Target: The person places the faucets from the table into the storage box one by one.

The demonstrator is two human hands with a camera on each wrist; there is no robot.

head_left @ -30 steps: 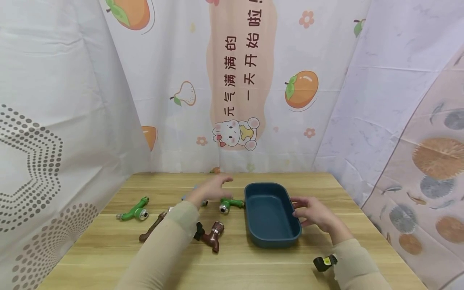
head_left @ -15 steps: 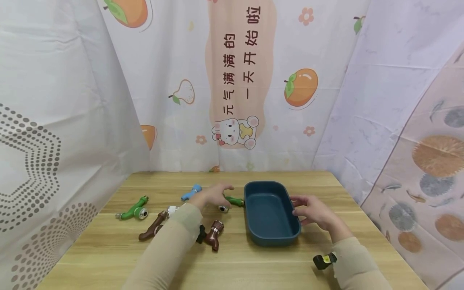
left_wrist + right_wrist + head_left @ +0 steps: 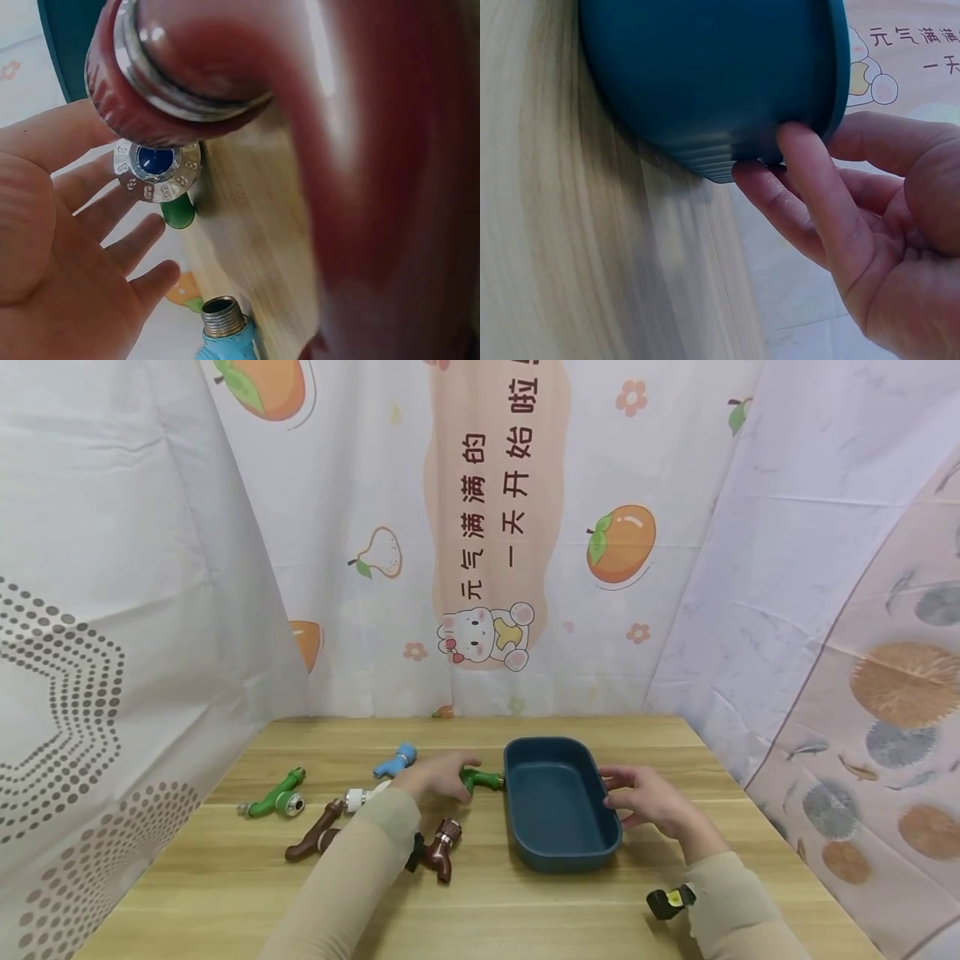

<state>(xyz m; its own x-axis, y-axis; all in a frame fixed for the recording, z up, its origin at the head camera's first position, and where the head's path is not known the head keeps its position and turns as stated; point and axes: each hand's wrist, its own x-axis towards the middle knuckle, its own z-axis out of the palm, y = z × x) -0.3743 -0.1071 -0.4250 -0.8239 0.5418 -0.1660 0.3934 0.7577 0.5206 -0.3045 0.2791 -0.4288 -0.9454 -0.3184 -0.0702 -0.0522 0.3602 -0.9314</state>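
In the head view my left hand (image 3: 442, 777) is at a green faucet (image 3: 483, 778) lying just left of a dark blue bin (image 3: 564, 863). The left wrist view shows the left hand's (image 3: 82, 210) fingers spread and mostly straight beside that faucet's silver, blue-centred knob (image 3: 156, 161); whether they touch it I cannot tell. A reddish-brown faucet (image 3: 375, 150) fills the foreground there. My right hand (image 3: 648, 797) rests its fingertips on the bin's right side. Up close in the right wrist view, extended fingers (image 3: 821, 195) touch the outer wall of the bin (image 3: 712, 75).
Left of the bin lie a blue faucet (image 3: 395, 761), a brown faucet (image 3: 441, 852), another brown one (image 3: 311, 835) partly behind the left sleeve, and a green faucet (image 3: 277, 797). A small black item with a yellow label (image 3: 670, 902) is at the right sleeve. Curtains surround the wooden table (image 3: 480, 927).
My left hand has come down and slightly toward me onto the green faucet, uncovering the blue faucet behind it. The right hand stays at the bin.
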